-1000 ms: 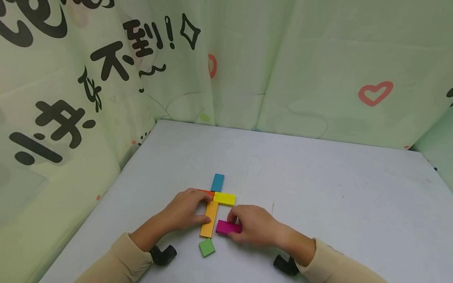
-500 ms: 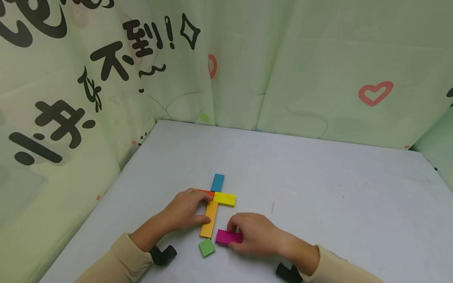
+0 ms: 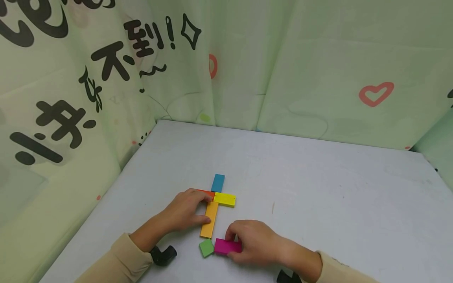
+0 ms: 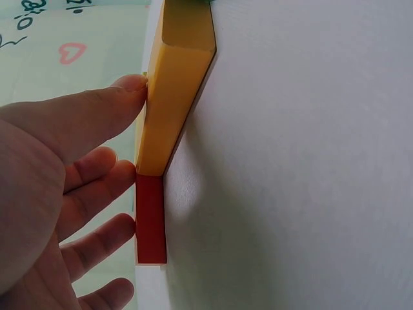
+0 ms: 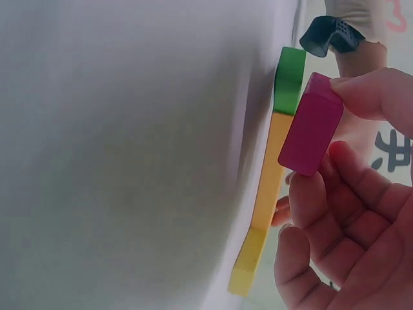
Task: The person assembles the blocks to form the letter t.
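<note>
My right hand [image 3: 256, 241] pinches a magenta block [image 3: 226, 247] between thumb and fingers. In the head view the block's left end is right beside a green block [image 3: 207, 248]; whether they touch I cannot tell. The left hand [image 3: 185, 210] rests its thumb on a long orange block [image 4: 171, 97], while other fingertips touch a red block [image 4: 151, 219]. Those fingers are loosely extended and cover part of the red block in the head view. A yellow block [image 3: 225, 199] lies right of the red one, and a blue block [image 3: 218, 183] lies beyond them.
The blocks lie on a white table [image 3: 301, 184]. Pale green curtains [image 3: 318, 70] with printed characters and hearts hang behind it and at the left. Dark wrist-worn devices [image 3: 164, 255] are visible under both forearms.
My right hand has moved the magenta block toward me, from beside the orange block to beside the green one. The left hand and the other blocks have stayed put.
</note>
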A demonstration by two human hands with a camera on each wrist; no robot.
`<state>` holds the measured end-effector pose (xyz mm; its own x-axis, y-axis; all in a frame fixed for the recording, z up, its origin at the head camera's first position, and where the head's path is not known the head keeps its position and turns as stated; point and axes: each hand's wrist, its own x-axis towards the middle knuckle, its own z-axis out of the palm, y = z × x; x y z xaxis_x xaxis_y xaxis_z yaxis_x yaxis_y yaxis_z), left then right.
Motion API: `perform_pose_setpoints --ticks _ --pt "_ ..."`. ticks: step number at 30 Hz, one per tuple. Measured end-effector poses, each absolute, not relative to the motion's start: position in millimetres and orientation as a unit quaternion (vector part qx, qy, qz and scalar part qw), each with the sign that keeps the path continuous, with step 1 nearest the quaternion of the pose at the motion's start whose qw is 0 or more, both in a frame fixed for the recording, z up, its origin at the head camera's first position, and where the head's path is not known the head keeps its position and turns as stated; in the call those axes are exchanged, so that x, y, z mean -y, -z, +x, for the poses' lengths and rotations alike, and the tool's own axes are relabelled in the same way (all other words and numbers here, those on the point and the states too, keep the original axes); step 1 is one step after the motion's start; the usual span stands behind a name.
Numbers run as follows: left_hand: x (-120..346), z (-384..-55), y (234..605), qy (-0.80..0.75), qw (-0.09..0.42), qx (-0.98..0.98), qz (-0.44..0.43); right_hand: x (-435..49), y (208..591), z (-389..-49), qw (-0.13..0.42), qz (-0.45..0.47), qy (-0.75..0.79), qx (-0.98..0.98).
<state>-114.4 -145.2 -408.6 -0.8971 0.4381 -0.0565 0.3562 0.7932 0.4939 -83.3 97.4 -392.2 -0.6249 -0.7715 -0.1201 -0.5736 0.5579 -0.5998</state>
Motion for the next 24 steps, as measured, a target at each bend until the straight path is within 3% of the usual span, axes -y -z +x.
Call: perform_pose_setpoints --ticks 24 --pt "144.9 -113.9 409.1 -0.239 0.085 -0.944 0.212 -93.5 393.1 -73.1 0.238 -0.401 0.253 -0.848"
